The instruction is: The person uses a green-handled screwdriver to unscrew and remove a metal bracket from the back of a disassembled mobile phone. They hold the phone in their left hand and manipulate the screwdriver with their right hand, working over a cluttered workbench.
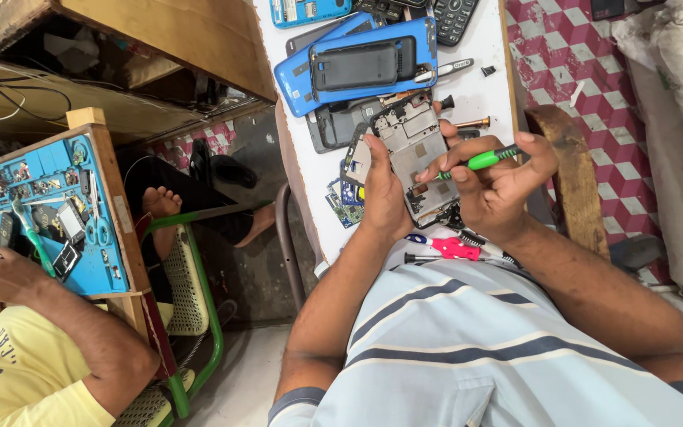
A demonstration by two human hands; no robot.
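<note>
My left hand (385, 194) grips the side of an opened phone frame (414, 146) with its inner metal plate exposed. My right hand (496, 178) holds a green-handled screwdriver (484, 160), its tip on the lower part of the phone frame. Both hands work over a white table (480, 95). Beside the phone lie small circuit boards (345, 202), and a pink-handled screwdriver (448, 249) rests near my striped shirt.
Blue phone covers (357, 63) and a keypad phone (456, 17) lie at the table's far end. To the left another person in a yellow shirt (9, 372) works at a blue tray of parts (49, 205). A green chair (191, 300) and bare feet sit between.
</note>
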